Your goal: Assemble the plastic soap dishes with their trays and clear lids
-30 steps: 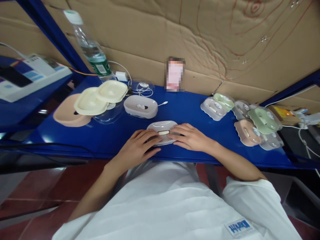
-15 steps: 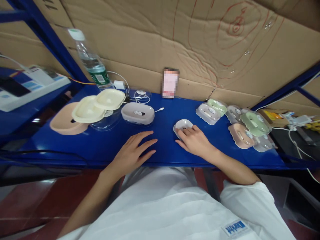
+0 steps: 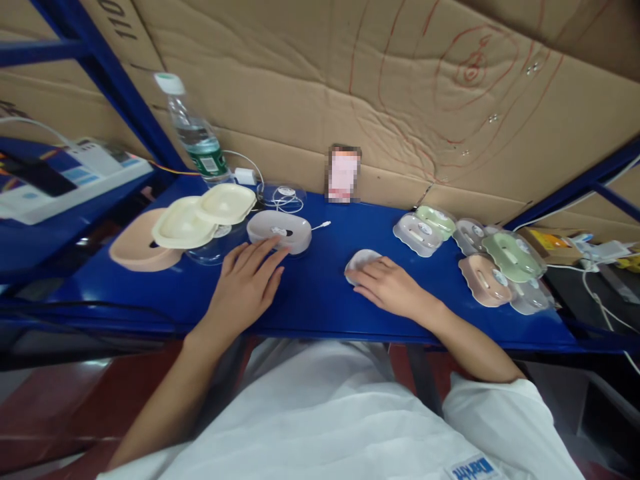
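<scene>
My left hand (image 3: pixel 247 283) is open, fingers spread, its fingertips at the near edge of a grey oval dish (image 3: pixel 295 235). A small white label and a dark hole show in that dish. My right hand (image 3: pixel 387 283) rests over a small whitish dish (image 3: pixel 364 259) on the blue table (image 3: pixel 320 307), fingers apart and covering much of it; it does not grip the dish. Left of the grey dish, two cream trays (image 3: pixel 183 223) overlap a peach dish (image 3: pixel 133 250).
Several wavy-edged dishes in green, grey and peach (image 3: pixel 483 280) lie at the right. A water bottle (image 3: pixel 200 150) stands at the back left near a white cable. A phone (image 3: pixel 343 175) leans against the cardboard wall (image 3: pixel 280 87). A power strip (image 3: pixel 75 193) is far left.
My left hand has moved left and up to the grey dish. My right hand stays at the small dish, now covering more of it. The view has shifted slightly.
</scene>
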{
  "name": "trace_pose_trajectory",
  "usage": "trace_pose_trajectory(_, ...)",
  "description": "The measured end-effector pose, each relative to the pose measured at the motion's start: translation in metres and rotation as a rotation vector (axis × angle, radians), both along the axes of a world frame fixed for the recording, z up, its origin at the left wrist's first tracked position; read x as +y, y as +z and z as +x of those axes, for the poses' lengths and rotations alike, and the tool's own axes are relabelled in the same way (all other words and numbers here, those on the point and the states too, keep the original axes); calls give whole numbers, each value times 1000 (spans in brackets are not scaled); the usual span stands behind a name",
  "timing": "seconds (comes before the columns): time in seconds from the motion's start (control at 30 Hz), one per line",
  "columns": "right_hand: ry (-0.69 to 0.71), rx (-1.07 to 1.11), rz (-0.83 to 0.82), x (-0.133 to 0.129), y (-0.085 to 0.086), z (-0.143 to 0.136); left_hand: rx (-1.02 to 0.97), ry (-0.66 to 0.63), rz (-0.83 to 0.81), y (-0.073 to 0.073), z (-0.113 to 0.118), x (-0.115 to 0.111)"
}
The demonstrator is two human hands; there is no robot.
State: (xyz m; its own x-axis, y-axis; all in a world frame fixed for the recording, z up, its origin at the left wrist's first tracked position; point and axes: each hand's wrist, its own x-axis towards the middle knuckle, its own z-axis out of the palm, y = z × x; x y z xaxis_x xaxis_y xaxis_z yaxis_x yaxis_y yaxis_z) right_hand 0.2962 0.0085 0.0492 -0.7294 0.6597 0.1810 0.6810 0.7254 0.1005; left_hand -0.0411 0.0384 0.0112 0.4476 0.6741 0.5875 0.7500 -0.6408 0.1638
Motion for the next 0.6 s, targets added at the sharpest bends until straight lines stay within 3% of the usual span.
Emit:
trace_pose_trajectory(0.1,154,95,-40,-4,-7,-8,21,36,-29,2,2,8)
trace_pose_trajectory(0.23,225,170,-42,-3,-13,-11,82,45,-68,1,2,9)
trace_pose_trajectory(0.3,236,192,-42,-1,-12,-11,98,29,-73,10,1,12)
trace_pose_trajectory(0.37,224,200,-50,1,-10,-10,113,11,-82,28,1,25)
trace_pose_trajectory(0.5,185,188,-90,4,-9,-10,230,58,-224,74,14,94)
trace_pose_trajectory(0.6,209,187,-100,4,-12,-10,372,161,-436,90,31,162)
